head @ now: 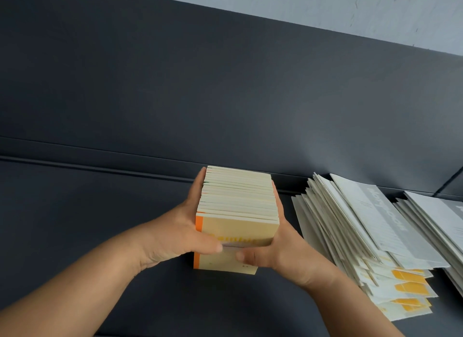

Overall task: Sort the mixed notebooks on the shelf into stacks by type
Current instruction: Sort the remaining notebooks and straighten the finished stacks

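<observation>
Head camera: I look down on a dark shelf (100,211) with a dark back panel (175,86) and a strip of pale wall (350,8) above it. At right, a slumped pile of grey-and-white notebooks (350,224) fans out across the shelf, with yellow-orange patches (411,279) showing on the lower covers. Another grey stack (441,216) lies just beside it at the frame's edge. At centre, well clear of the back panel, is a thick block of cream notebooks (238,201) with orange spines. The left hand (175,234) and right hand (283,246) clasp its sides, thumbs pressed on the front cover. I cannot tell whether it rests on the shelf.
</observation>
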The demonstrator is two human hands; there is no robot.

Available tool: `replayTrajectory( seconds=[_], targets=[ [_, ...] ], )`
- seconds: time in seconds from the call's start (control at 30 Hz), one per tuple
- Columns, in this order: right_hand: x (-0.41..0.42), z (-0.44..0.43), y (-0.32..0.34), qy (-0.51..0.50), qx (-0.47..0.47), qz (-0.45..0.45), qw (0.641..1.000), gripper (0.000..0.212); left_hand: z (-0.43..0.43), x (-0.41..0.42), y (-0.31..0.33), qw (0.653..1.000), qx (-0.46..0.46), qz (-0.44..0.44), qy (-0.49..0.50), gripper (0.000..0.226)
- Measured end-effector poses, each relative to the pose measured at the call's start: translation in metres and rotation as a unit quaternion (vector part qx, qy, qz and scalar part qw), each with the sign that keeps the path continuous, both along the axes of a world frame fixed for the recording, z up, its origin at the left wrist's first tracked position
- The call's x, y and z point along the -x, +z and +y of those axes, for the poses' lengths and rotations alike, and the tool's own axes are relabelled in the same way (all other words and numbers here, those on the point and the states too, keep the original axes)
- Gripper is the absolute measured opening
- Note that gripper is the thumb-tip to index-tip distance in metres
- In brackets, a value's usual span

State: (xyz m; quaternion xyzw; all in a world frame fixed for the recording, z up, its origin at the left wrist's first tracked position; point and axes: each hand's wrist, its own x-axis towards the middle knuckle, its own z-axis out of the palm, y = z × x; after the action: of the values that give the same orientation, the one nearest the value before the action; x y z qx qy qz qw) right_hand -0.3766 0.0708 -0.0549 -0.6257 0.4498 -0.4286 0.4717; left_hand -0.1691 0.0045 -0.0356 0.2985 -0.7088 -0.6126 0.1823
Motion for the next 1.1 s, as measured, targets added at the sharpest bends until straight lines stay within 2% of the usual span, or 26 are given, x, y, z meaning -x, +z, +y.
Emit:
replayTrajectory(
  seconds=[0.07, 0.2, 0.3, 0.43, 0.67, 0.8, 1.0, 1.1],
  targets=[
    [0.003, -0.002, -0.001, -0.016, 0.009, 0.021, 1.000, 0.098, -0.001, -0.001, 0.001, 1.000, 0.019, -0.006, 0.000, 0.122],
    [0.011, -0.004, -0.005, -0.042, -0.015, 0.034, 0.998, 0.117, -0.004, -0.006, -0.001, 0.999, 0.022, -0.005, 0.033, 0.114],
    [0.017, -0.005, -0.006, -0.029, -0.031, 0.042, 0.998, 0.111, -0.006, -0.009, -0.002, 0.999, 0.016, -0.011, 0.038, 0.105],
    [0.019, -0.006, -0.005, -0.036, -0.041, 0.046, 0.997, 0.105, -0.009, -0.012, 0.000, 0.998, 0.028, -0.032, 0.052, 0.110],
    [0.017, -0.005, 0.000, -0.065, -0.023, 0.028, 0.997, 0.088, -0.010, -0.010, 0.007, 0.994, 0.062, -0.039, 0.087, 0.100],
    [0.014, -0.009, 0.012, -0.050, -0.066, 0.006, 0.997, 0.070, -0.012, -0.013, 0.014, 0.993, 0.013, -0.042, 0.110, 0.089],
    [0.001, -0.034, 0.016, -0.099, -0.191, 0.011, 0.977, 0.071, -0.018, -0.011, 0.014, 0.973, -0.092, -0.082, 0.197, 0.055],
    [-0.006, -0.045, 0.009, -0.127, -0.248, -0.011, 0.960, 0.064, -0.024, -0.007, 0.005, 0.956, -0.127, -0.113, 0.241, 0.053]
  ],
)
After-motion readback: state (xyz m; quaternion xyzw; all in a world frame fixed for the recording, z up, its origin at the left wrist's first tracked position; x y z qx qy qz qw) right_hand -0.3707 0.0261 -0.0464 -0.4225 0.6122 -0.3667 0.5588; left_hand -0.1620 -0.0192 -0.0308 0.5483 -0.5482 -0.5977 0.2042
